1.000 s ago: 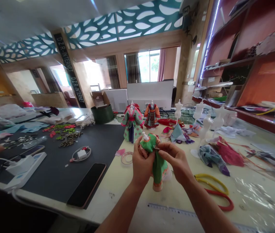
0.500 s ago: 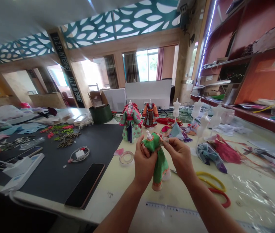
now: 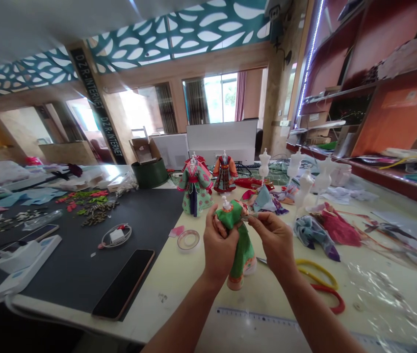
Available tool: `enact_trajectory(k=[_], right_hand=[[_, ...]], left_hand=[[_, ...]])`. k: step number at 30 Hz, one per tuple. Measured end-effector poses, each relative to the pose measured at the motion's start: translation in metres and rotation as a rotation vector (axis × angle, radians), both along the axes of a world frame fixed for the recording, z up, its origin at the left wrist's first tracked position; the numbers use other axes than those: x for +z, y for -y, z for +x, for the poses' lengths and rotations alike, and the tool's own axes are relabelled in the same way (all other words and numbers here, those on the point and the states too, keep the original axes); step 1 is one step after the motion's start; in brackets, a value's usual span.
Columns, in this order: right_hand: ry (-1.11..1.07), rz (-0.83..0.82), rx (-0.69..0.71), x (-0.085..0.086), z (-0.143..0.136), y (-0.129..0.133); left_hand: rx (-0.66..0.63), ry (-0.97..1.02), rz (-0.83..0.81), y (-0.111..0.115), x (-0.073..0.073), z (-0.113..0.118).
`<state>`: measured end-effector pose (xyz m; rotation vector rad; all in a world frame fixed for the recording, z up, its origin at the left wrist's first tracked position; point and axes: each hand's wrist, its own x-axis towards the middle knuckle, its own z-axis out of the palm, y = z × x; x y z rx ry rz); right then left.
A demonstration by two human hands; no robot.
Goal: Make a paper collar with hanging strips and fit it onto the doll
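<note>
My left hand (image 3: 220, 247) is closed around a small mannequin (image 3: 225, 203) in a green doll dress (image 3: 243, 250), gripping it at the upper body. The white neck sticks up above the fingers, and the skirt with its orange-patterned hem hangs below, tilted. On the other side, my right hand (image 3: 275, 239) pinches at the patterned sleeve edge. A small pale bit shows at those fingertips, too small to name. Scissors (image 3: 317, 274) with yellow and red handles lie under my right forearm. To the left of my hands is a roll of clear tape (image 3: 188, 240).
Several dressed mannequins (image 3: 196, 189) stand behind my hands, with bare white ones (image 3: 304, 189) at the right. Fabric pieces (image 3: 335, 228) lie near those. A phone (image 3: 123, 284), a power strip (image 3: 28, 264) and a coiled cable (image 3: 116, 236) rest on the dark mat. A ruler (image 3: 256, 316) lies in front.
The view has turned slightly right, so the table things sit further left in the picture. Both hands keep their hold, and the skirt's hem has swung a little left.
</note>
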<state>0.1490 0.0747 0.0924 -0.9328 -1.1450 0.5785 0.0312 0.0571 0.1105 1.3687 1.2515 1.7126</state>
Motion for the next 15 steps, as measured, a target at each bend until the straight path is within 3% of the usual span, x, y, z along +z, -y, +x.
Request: enact_trajectory(k=[8,15], right_hand=[[-0.033,0.005,-0.02,0.006,-0.0001,0.0056],[-0.029,0.011,-0.066,-0.0023,0.0002,0.002]], left_hand=[[0.004,0.015,-0.016,-0.001,0.003,0.0036],[0.025,-0.022,-0.021,-0.0044,0.0039,0.006]])
